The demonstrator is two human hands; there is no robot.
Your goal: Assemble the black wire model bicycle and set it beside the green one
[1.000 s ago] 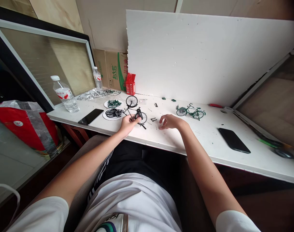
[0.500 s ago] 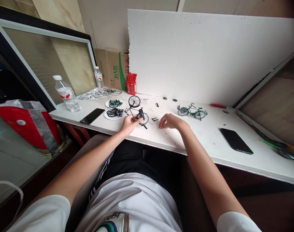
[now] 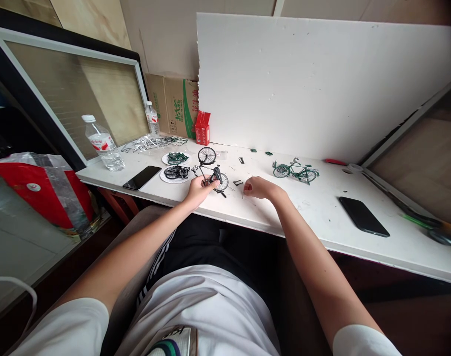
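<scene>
Between the thumb and fingers of my left hand [image 3: 199, 192] is a black model bicycle [image 3: 206, 156], tilted with one wheel pointing to the back of the table. My right hand [image 3: 259, 188] is low over the white table [image 3: 225, 211], its fingertips pinched together; whatever they hold, if anything, is too small to make out. Just left of those fingertips lie small black parts [image 3: 237, 183] and thin pin-like pieces. A green model bicycle [image 3: 295, 171] stands on the table further right.
Two white plates hold green parts [image 3: 177, 158] and black parts [image 3: 176, 172]. Phones lie at the left [image 3: 146, 178] and right [image 3: 363, 216]. Water bottles [image 3: 103, 143], a red box [image 3: 202, 128] and a cardboard box [image 3: 173, 106] stand behind. A white board [image 3: 321, 89] rises at the back.
The fingers of my right hand have drawn closer together and the hand has lowered slightly. My left hand keeps the black model bicycle in the same place.
</scene>
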